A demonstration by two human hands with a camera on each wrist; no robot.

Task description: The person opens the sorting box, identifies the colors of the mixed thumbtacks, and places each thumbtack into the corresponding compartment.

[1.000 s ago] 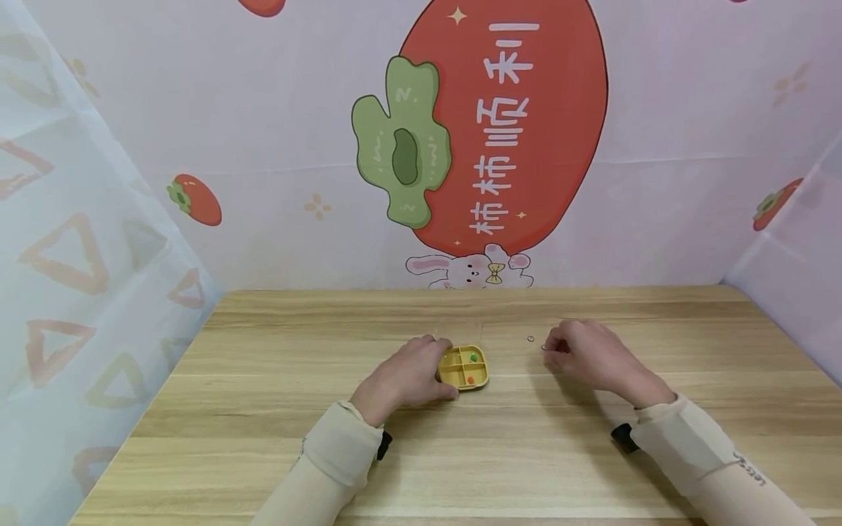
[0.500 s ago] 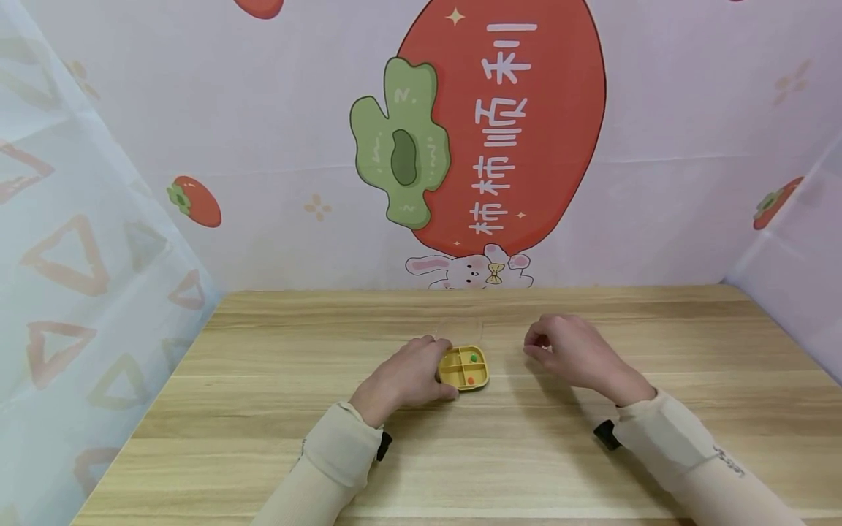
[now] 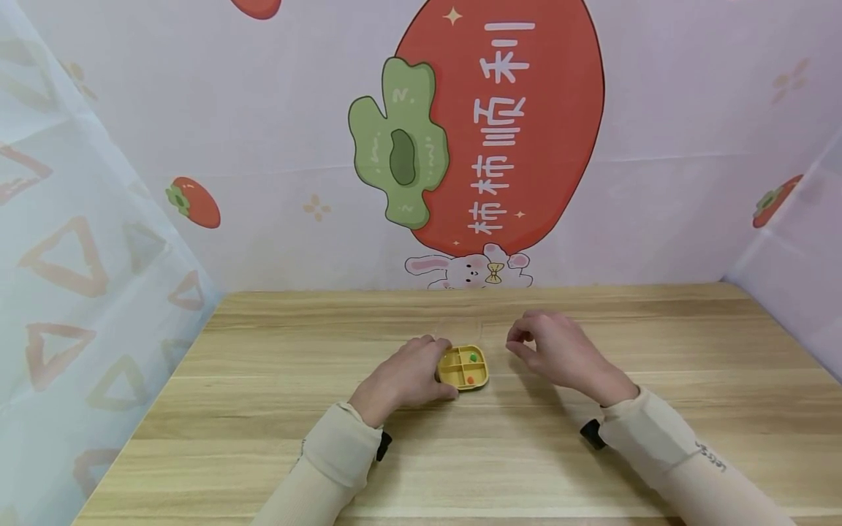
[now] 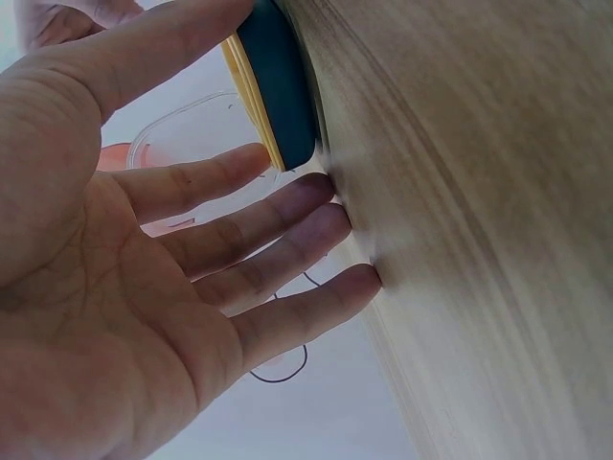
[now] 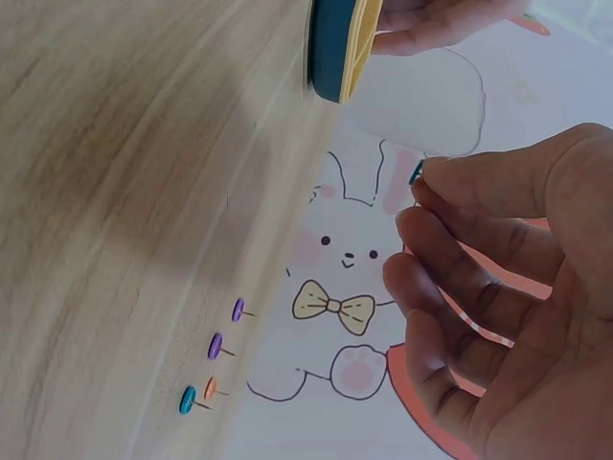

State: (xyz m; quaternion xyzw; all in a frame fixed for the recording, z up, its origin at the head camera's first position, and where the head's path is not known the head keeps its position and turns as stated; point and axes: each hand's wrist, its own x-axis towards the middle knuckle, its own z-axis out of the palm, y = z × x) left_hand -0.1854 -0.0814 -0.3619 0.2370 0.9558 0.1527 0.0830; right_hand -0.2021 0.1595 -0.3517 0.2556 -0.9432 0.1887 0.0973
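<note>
Resting near the centre of the head view, a yellow four-compartment box [image 3: 463, 367] is gripped between the thumb and forefinger of the left hand [image 3: 408, 374], at its left. A green piece [image 3: 473, 358] is seen in the upper-right compartment, an orange piece [image 3: 470, 380] in the lower-right. By the right hand [image 3: 559, 349], right of centre, a blue tack [image 5: 416, 172] is pinched. Two purple tacks [image 5: 215, 346], an orange tack [image 5: 211, 388] and another blue one [image 5: 188, 400] are seen at the right wrist view's lower left.
</note>
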